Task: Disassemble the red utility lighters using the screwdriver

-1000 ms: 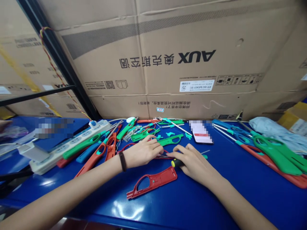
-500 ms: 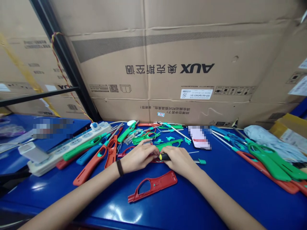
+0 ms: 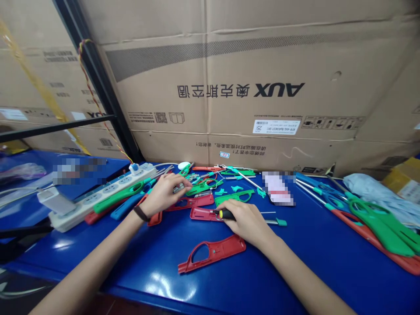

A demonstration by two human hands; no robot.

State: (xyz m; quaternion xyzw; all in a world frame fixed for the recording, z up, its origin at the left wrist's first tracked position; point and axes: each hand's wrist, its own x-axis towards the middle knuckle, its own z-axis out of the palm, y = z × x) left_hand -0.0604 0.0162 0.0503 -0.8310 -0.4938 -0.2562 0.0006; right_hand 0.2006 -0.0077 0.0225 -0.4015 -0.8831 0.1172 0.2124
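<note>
My right hand [image 3: 244,223] grips a screwdriver with a black and yellow handle [image 3: 226,214], its tip over a red plastic lighter shell [image 3: 200,214]. My left hand [image 3: 164,194] reaches out over the blue table [image 3: 157,258], fingers apart, beside a small heap of metal parts [image 3: 179,188]. A second red shell [image 3: 197,202] lies just right of those fingers, and a green shell [image 3: 234,197] lies beyond it. A larger red shell [image 3: 211,253] rests nearer me, touching neither hand.
A white power strip [image 3: 101,197] runs along the left, with long lighters beside it. Green and red long lighters [image 3: 377,227] lie at the right, next to a grey cloth [image 3: 374,188]. A blurred phone [image 3: 278,188] lies at the back, and cardboard boxes [image 3: 249,87] stand behind the table.
My left hand has moved away from my right hand, leftward and back, uncovering the red shells. My right hand still holds the screwdriver. The view has shifted slightly.
</note>
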